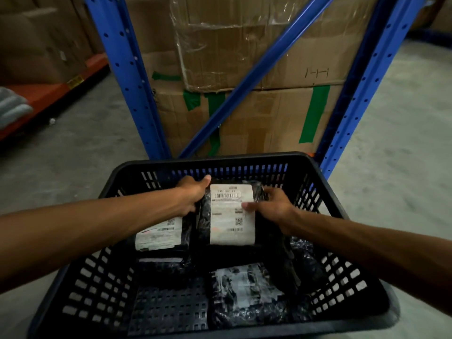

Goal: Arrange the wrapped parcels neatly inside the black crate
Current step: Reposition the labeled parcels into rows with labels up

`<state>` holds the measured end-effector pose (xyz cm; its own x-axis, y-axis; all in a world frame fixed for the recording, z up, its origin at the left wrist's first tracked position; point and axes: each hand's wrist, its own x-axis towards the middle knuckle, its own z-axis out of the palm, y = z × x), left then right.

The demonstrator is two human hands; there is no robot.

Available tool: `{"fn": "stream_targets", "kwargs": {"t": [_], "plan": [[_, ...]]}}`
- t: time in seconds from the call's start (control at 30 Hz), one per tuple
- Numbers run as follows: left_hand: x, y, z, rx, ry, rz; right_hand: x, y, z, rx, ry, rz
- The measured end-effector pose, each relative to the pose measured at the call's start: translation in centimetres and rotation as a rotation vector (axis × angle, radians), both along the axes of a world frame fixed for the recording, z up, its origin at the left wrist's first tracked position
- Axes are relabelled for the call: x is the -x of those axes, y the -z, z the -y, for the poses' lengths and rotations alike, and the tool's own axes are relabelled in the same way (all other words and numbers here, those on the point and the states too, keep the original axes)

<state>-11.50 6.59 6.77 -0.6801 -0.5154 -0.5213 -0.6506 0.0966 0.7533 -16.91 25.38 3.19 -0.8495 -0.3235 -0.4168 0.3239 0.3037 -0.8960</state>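
Note:
The black crate (234, 159) sits on the floor below me, its slotted walls around several black-wrapped parcels. A labelled parcel (231, 215) lies at the far middle, white shipping label up. My left hand (192, 194) grips its left far edge. My right hand (271, 204) holds its right side, thumb on the label. A second labelled parcel (159, 234) lies to the left under my left forearm. A shiny wrapped parcel (247, 289) rests at the near right, and another dark parcel (303, 260) leans on the right wall.
Blue rack uprights (127, 77) and a diagonal brace (247, 79) stand right behind the crate, with stacked cardboard boxes (244, 57) inside. An orange shelf beam (49, 94) runs at the left. Bare crate floor (168, 304) shows at the near left. Concrete floor lies on both sides.

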Motion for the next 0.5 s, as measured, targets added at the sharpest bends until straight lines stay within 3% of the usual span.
{"fn": "stream_targets", "kwargs": {"t": [0.2, 0.5], "plan": [[-0.6, 3.2, -2.3, 0.294, 0.338, 0.182, -0.7, 5.2, 0.9, -0.233, 0.036, -0.027], [1.0, 9.2, -3.9, 0.467, 0.358, 0.287, 1.0, 8.8, 1.4, -0.39, -0.01, 0.009]]}}
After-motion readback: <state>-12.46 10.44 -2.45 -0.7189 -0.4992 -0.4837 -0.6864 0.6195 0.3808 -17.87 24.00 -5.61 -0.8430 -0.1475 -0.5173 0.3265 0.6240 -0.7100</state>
